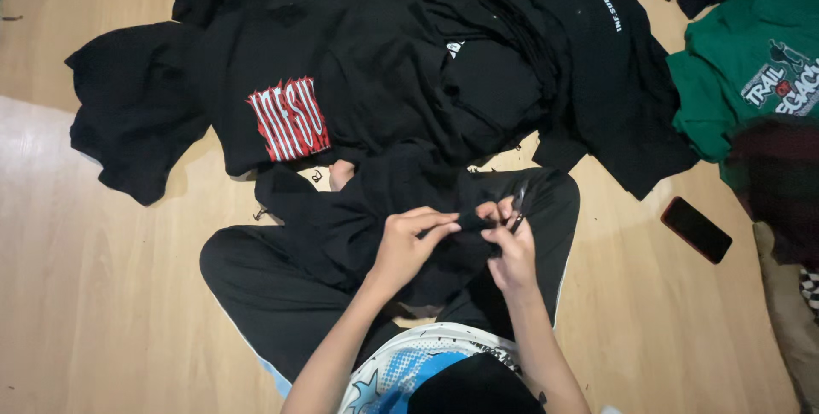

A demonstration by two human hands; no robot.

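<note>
L hand [408, 243] & R hand [510, 248] both pinch black garment [358, 209] on lap; R fingers also hold small scissors [518, 220]; phone [696, 229] nearby on floor.

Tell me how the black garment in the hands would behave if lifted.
Likely floppy: the black garment bunches where the left hand and right hand pinch it. Probably light, draping over the lap. Unlikely to slide on its own.

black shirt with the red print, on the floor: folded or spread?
Spread, loosely. The black shirt with the red print lies open on the wooden floor, print up and one sleeve out to the side, rumpled and overlapped by other black garments.
</note>
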